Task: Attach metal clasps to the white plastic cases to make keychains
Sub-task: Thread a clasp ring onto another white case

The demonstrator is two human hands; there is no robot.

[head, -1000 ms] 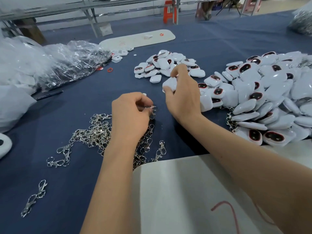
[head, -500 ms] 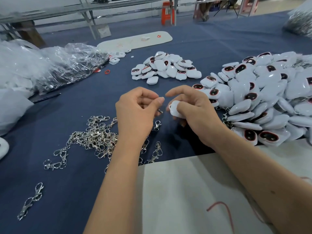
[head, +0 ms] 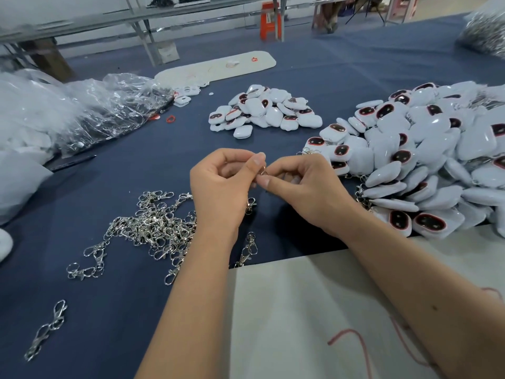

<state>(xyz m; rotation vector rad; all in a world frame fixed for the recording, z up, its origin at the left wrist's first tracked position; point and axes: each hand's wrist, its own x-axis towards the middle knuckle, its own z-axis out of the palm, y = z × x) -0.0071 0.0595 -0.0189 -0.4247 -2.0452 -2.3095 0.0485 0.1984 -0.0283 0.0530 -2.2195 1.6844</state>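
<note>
Pinching a small metal ring [head: 263, 169] between thumb and finger, the left hand [head: 221, 187] is held close to the right hand [head: 308, 187], whose fingers are curled tight; what is inside them cannot be told. A clasp [head: 250, 205] hangs below. A heap of metal clasps [head: 155, 225] lies to the left on the blue table [head: 136, 165]. White cases [head: 426, 165] are piled to the right.

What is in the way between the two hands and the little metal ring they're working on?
Nothing visible. The left hand and right hand meet above the blue table, fingertips already pinching the small metal ring. The case itself is hidden inside the right hand.
</note>
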